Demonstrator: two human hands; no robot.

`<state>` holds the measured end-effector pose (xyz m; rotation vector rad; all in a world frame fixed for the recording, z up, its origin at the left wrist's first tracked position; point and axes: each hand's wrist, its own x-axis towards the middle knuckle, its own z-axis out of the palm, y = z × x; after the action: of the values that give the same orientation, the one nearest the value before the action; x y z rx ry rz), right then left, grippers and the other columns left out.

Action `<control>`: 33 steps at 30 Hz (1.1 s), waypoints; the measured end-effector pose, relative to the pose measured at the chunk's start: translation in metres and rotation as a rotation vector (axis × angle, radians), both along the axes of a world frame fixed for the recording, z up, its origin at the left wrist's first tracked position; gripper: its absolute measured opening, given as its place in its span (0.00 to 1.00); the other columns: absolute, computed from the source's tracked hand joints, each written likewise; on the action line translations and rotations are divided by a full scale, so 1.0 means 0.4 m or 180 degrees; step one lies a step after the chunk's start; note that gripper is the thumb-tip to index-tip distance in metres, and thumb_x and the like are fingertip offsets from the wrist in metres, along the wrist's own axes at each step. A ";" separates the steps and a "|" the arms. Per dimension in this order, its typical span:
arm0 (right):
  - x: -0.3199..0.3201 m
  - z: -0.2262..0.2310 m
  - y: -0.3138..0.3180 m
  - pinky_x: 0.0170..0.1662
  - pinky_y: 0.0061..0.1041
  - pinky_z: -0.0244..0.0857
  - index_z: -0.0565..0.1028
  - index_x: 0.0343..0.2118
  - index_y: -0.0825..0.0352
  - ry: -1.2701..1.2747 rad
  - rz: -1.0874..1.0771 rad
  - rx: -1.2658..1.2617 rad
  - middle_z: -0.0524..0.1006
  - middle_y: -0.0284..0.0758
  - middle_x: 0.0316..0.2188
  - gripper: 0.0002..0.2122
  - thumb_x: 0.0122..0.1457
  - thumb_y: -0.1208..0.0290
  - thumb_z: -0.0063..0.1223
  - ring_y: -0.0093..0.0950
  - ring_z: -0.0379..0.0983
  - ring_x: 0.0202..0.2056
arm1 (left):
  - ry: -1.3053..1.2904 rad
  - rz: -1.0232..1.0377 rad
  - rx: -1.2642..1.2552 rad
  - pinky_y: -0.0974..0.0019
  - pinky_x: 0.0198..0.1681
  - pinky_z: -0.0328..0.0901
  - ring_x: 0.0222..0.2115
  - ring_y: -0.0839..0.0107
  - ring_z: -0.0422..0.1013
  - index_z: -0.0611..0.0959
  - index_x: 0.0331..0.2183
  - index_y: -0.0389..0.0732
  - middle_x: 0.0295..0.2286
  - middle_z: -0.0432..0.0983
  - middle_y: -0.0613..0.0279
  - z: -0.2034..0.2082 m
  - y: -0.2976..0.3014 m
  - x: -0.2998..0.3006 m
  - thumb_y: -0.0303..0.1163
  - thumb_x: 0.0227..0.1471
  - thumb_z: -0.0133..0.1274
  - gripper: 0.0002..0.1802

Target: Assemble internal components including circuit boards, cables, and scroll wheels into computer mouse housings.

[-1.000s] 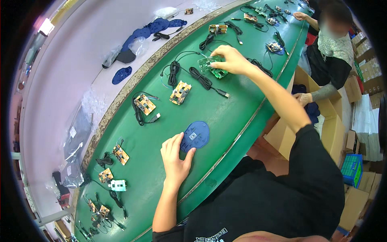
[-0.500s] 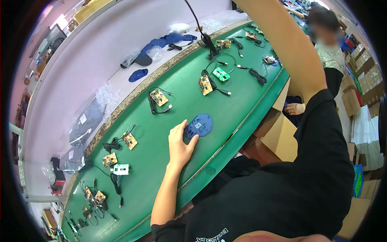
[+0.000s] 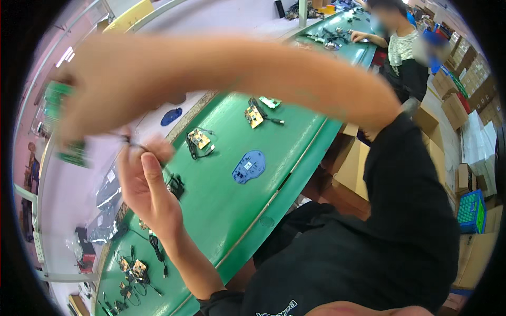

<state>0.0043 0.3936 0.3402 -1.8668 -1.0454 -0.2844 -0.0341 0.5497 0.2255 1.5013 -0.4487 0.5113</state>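
Note:
My right arm stretches across the top of the view to the far left, where my right hand [image 3: 100, 87], smeared by motion, is closed on a green circuit board [image 3: 55, 100]. Part of the board is hidden behind the hand. Just below it, my left hand [image 3: 150, 184] is raised, with its fingers closed on a thin black cable [image 3: 128, 139]. A black cable bundle [image 3: 176, 185] shows beside the left wrist. On the green belt, apart from both hands, lies a flat blue plastic shell [image 3: 249, 166] with a pale label.
Yellow-brown circuit boards with black cables [image 3: 199, 138] lie along the green work surface [image 3: 221, 216]. A blue piece [image 3: 171, 116] and plastic-bagged parts [image 3: 108, 187] sit on the pale ledge. At right are cardboard boxes [image 3: 350, 168] and a co-worker [image 3: 403, 50].
My left hand has left the blue shell and moved up and left, taking hold of the cable. My right arm has swung left across the view, bringing in the hand with the green board.

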 end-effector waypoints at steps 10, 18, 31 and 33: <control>-0.287 -0.476 -0.368 0.30 0.19 0.67 0.73 0.55 0.69 0.3094 0.0054 0.1408 0.76 0.29 0.33 0.21 0.58 0.72 0.61 0.15 0.69 0.26 | 0.1837 -0.2750 0.1772 0.77 0.24 0.51 0.22 0.88 0.58 0.85 0.38 0.32 0.22 0.69 0.78 -0.181 -0.095 -0.038 0.27 0.62 0.53 0.09; -0.375 -0.696 -0.272 0.47 0.33 0.72 0.75 0.40 0.69 0.3833 0.1673 0.4387 0.77 0.36 0.39 0.07 0.63 0.74 0.48 0.32 0.76 0.44 | 0.0705 -0.1639 0.2590 0.61 0.33 0.68 0.27 0.61 0.73 0.80 0.34 0.31 0.27 0.77 0.53 -0.233 -0.136 -0.081 0.19 0.58 0.51 0.03; -0.294 -0.550 -0.471 0.38 0.24 0.74 0.68 0.52 0.71 0.4381 0.0140 0.1814 0.83 0.43 0.33 0.33 0.43 0.74 0.75 0.26 0.81 0.32 | -0.0056 -0.0748 0.1835 0.64 0.30 0.68 0.27 0.61 0.73 0.81 0.33 0.33 0.29 0.78 0.55 -0.325 -0.184 -0.090 0.15 0.50 0.59 0.07; -0.343 -0.609 -0.440 0.37 0.23 0.75 0.70 0.42 0.70 0.4626 -0.0103 0.2699 0.81 0.38 0.27 0.27 0.38 0.75 0.76 0.27 0.82 0.28 | -0.0216 -0.0828 0.1793 0.68 0.28 0.65 0.26 0.66 0.70 0.81 0.33 0.33 0.29 0.76 0.56 -0.338 -0.169 -0.096 0.16 0.52 0.57 0.05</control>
<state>-0.1329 0.2176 0.0968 -0.8597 0.1546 0.5143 -0.0725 0.4820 0.0902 1.9273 -0.8804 0.2357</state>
